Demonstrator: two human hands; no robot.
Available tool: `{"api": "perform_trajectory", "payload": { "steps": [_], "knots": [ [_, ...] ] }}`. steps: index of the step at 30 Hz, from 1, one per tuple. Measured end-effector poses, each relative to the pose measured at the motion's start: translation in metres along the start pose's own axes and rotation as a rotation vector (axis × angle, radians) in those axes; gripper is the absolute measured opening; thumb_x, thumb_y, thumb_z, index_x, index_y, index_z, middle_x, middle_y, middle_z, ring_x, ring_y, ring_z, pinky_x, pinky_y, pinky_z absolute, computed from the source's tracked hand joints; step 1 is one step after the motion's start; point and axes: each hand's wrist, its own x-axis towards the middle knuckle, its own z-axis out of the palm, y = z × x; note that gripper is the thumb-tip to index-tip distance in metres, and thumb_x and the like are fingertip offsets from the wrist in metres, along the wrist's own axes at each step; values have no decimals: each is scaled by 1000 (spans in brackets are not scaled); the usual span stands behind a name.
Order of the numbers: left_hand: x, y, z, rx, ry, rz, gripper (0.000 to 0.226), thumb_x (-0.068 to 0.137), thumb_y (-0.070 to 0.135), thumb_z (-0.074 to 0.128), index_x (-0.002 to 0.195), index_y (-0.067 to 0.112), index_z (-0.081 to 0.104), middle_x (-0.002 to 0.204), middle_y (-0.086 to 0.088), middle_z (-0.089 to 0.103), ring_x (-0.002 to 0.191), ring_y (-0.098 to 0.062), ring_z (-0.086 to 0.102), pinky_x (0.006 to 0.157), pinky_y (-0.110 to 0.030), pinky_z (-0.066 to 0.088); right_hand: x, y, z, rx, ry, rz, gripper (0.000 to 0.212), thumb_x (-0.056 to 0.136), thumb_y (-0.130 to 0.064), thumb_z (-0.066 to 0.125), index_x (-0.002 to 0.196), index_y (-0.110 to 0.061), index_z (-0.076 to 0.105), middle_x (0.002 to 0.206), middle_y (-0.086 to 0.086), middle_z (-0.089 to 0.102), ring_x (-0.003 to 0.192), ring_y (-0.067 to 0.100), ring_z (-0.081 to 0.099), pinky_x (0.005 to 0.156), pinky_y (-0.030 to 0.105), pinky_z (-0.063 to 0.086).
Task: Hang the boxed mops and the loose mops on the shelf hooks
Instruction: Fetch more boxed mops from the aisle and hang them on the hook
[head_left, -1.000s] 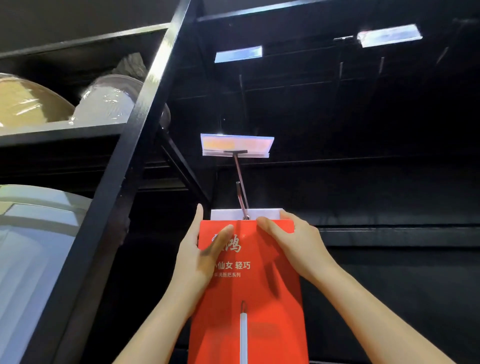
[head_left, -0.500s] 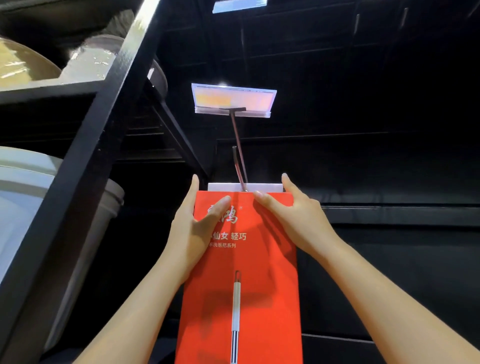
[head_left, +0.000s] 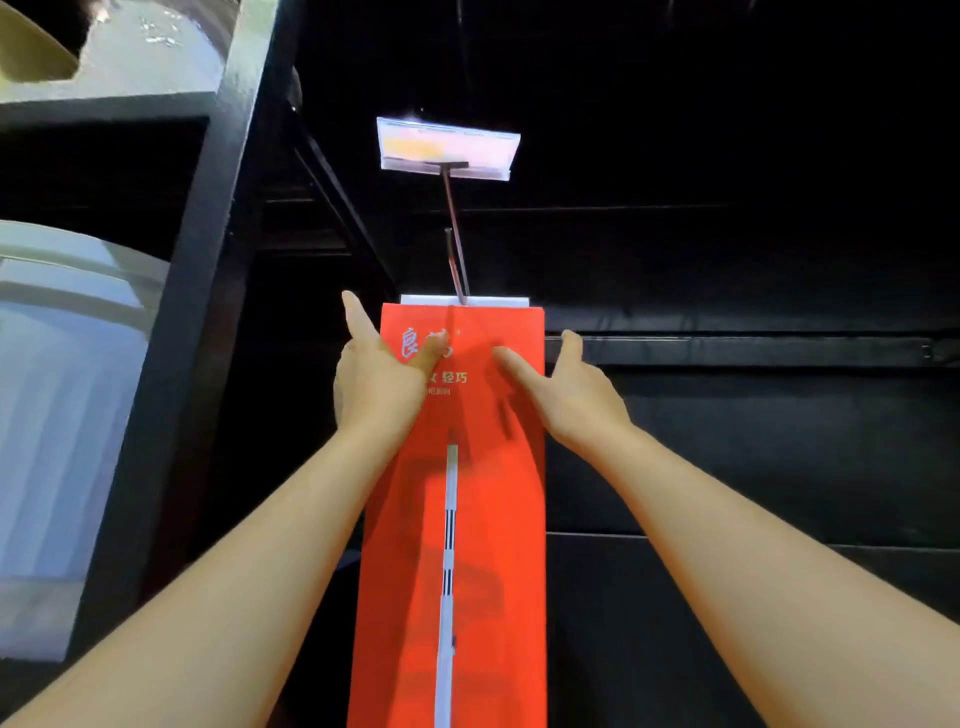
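The red boxed mop (head_left: 467, 545) stands upright between our grips. Left grip (head_left: 379, 384) and right grip (head_left: 566, 395) lie spread open, thumbs flat on its front, forefingers along its edges. Just above them, the hook (head_left: 457, 249) seemingly carries its top.

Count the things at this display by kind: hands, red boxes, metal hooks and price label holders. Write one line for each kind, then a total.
hands: 2, the left hand and the right hand
red box: 1
metal hook: 1
price label holder: 1
Total: 5
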Motion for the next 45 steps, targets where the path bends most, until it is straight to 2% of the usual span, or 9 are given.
{"api": "perform_trajectory", "payload": {
  "steps": [4,6,13,17,21,26,29,39,45],
  "knots": [
    [-41,12,-10,305,-8,231,98,84,44,67,155,18,4,157,-20,23,146,-36,19,120,-48,18,-56,29,-21,-244,-11,135,101,78,-85,33,152,-18,15,141,19,42,131,37,38,102,49,38],
    [-66,14,-13,410,-79,343,89,88,44,62,155,18,10,159,-22,16,149,-36,9,120,-48,6,-90,42,-41,-393,-2,202,99,79,-84,33,151,-16,19,141,18,42,131,36,37,101,48,36],
    [-188,21,5,421,-443,448,78,89,53,54,151,15,27,156,-26,22,147,-42,13,119,-51,7,-240,71,-138,-919,-66,423,99,80,-82,35,150,-13,22,142,22,40,130,39,36,103,50,34],
    [-281,39,22,340,-680,430,76,88,57,53,147,13,34,152,-27,30,144,-43,19,118,-53,12,-344,83,-210,-1062,-130,689,101,81,-82,36,152,-13,19,148,26,33,137,43,30,108,55,28],
    [-382,69,27,267,-931,407,73,86,61,54,138,10,45,138,-26,48,133,-45,35,111,-54,27,-458,77,-280,-1105,-107,952,102,79,-82,39,151,-13,21,151,26,30,139,44,28,112,55,29],
    [-535,107,2,182,-1270,462,75,86,66,50,137,11,45,135,-24,51,130,-44,40,108,-51,33,-617,65,-342,-1078,-45,1295,109,73,-88,37,153,-16,20,150,23,34,136,42,35,108,52,37],
    [-628,135,-31,160,-1478,538,80,84,72,47,139,13,43,140,-21,48,134,-42,37,110,-52,32,-711,43,-360,-1040,41,1473,92,82,-78,44,146,-12,33,145,22,40,133,39,38,106,46,37],
    [-889,254,-203,5,-1952,960,88,84,77,36,149,17,29,147,-17,41,136,-38,34,110,-49,33,-1028,-78,-403,-871,294,2038,91,83,-77,41,149,-16,26,146,20,37,133,39,35,105,49,32],
    [-1009,316,-332,-167,-2093,1315,84,87,75,36,149,19,28,147,-16,42,136,-36,37,110,-47,34,-1178,-179,-405,-740,468,2325,90,86,-76,37,149,-14,25,146,20,37,132,38,36,104,47,33]
  ]
}}
